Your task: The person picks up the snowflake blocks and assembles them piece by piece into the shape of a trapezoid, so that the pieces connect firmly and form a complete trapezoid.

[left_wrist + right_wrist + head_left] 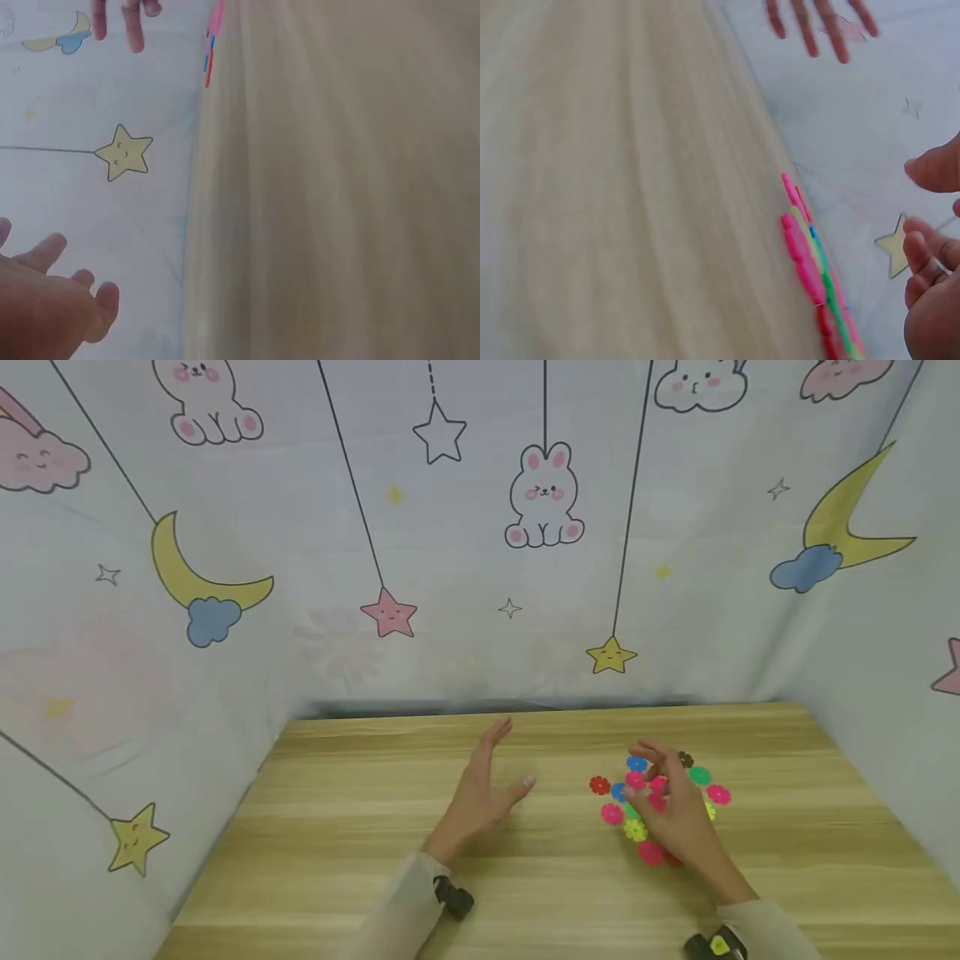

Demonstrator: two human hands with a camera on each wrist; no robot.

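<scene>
A cluster of flat flower-shaped plastic discs in pink, red, blue, green and yellow lies on the wooden table, right of centre. My right hand hovers over the cluster with loosely curled fingers, covering its middle. In the right wrist view the discs lie edge-on, and the right hand has nothing between thumb and fingers. My left hand is raised above the table left of the discs, fingers straight and spread, palm facing right. It holds nothing in the left wrist view.
A pale curtain printed with bunnies, moons and stars walls the table at the back and both sides. Bare wood stretches left of and in front of the discs. Small dark cameras sit on both wrists.
</scene>
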